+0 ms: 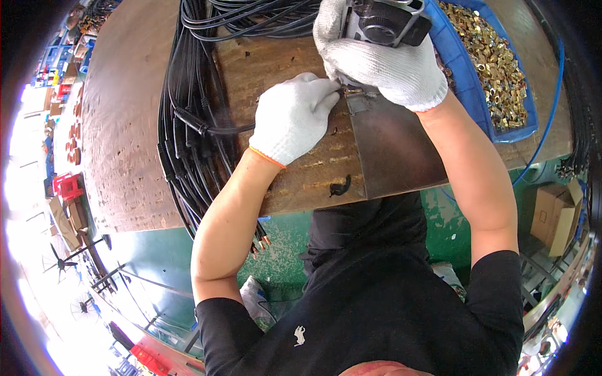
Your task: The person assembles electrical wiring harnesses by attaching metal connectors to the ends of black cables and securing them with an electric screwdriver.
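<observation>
My left hand [291, 116], in a white knit glove, is closed around a black cable [232, 130] that enters at the palm from the left. Between thumb and fingertips, a small copper-coloured end [351, 92] sticks out toward the right. My right hand [389, 69], also gloved, is wrapped round a grey and black metal tool [379, 28] at the table's far side. The tool's lower part lies close to the cable end; the glove hides much of it, and I cannot tell whether they touch.
Right of my right hand stands a blue bin [523, 131] of small brass-coloured fittings [495, 69]. A bundle of black cables [188, 125] hangs over the near edge of the worn wooden table [125, 125]. A blue hose [555, 103] curves along the right. A black scrap [340, 186] lies near the front.
</observation>
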